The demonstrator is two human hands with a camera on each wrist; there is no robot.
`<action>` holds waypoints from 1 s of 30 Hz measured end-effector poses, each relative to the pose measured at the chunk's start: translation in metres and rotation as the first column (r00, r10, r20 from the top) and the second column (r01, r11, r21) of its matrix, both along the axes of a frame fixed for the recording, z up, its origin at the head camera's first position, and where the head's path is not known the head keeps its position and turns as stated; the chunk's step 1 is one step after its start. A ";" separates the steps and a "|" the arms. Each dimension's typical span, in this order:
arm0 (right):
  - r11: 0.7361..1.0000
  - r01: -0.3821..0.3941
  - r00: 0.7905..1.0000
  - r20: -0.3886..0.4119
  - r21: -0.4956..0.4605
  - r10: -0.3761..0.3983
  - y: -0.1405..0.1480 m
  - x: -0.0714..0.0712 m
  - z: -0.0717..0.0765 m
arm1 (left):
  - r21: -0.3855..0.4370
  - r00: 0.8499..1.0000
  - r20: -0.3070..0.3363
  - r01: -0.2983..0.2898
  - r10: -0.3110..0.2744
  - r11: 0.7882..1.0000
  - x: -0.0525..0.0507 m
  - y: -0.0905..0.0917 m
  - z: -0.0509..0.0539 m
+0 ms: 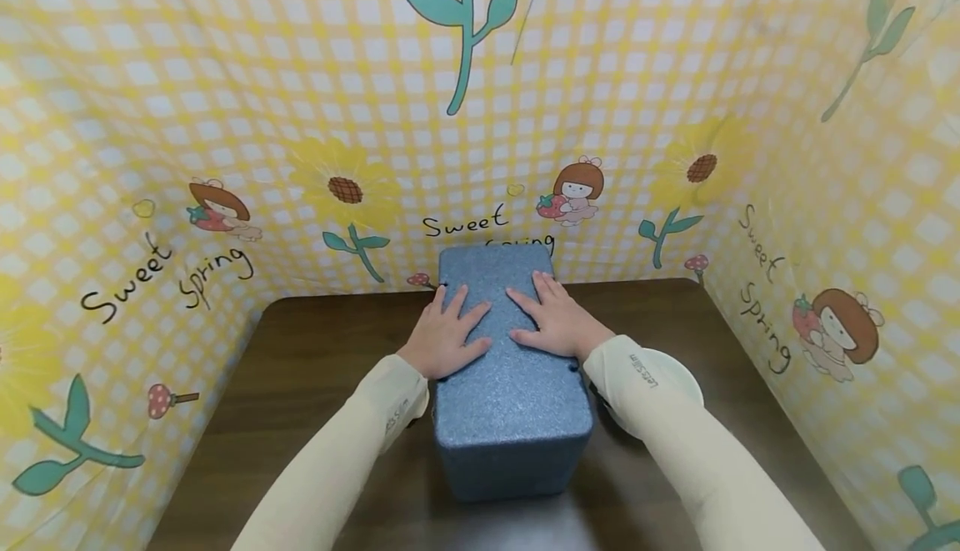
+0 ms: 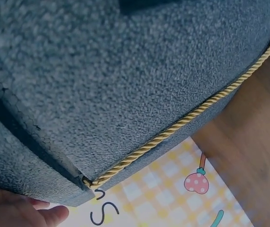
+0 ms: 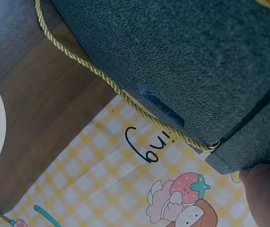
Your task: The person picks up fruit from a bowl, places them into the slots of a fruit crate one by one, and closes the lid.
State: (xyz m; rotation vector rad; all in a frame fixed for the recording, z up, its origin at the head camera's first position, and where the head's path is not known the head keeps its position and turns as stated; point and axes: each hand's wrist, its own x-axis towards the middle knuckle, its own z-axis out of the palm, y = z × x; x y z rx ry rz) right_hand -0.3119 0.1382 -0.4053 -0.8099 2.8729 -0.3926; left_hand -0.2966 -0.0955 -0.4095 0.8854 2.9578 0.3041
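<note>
A blue-grey foam box (image 1: 513, 409) with a speckled surface stands lengthwise on the table. On the left part of its top rests my left hand (image 1: 444, 338), fingers spread. My right hand (image 1: 558, 319) lies on the right part of the top, its fingers also spread and apart from the left hand. A twisted gold cord (image 2: 172, 128) runs along the box's left side from a seam near its top. Another length of gold cord (image 3: 101, 73) hangs along the right side, beside a short dark slot. The inside of the box is hidden.
Beneath my right forearm sits a round white dish (image 1: 678, 376), partly covered by the sleeve. The dark wooden table (image 1: 300, 384) is bordered at the back and both sides by a yellow checked cloth (image 1: 480, 151) with flower and girl prints.
</note>
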 end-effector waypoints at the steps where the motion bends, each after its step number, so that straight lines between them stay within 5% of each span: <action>1: 1.000 -0.001 1.000 0.005 0.004 0.001 0.001 0.001 0.001 | -0.012 1.000 0.000 0.005 -0.005 1.000 0.001 0.001 0.000; 8: 1.000 -0.011 1.000 0.005 -0.014 0.011 0.002 0.006 0.005 | -0.061 0.998 -0.057 0.019 -0.023 0.998 0.004 0.003 0.004; 12: 1.000 -0.017 1.000 0.004 0.009 0.017 0.002 0.000 0.008 | -0.021 0.991 -0.117 0.062 -0.064 0.998 -0.002 0.000 0.006; 20: 1.000 -0.017 1.000 0.011 0.020 0.017 0.012 -0.019 0.012 | -0.017 0.998 0.030 0.058 -0.058 0.998 -0.030 -0.004 0.025; 24: 0.999 -0.019 1.000 0.009 0.036 0.019 0.013 -0.023 0.007 | -0.050 0.996 0.076 0.049 -0.046 0.998 -0.041 -0.013 0.019; 30: 0.998 -0.043 0.998 -0.043 0.042 0.045 0.010 -0.027 0.004 | -0.051 0.993 0.115 -0.007 0.013 0.999 -0.041 -0.024 0.015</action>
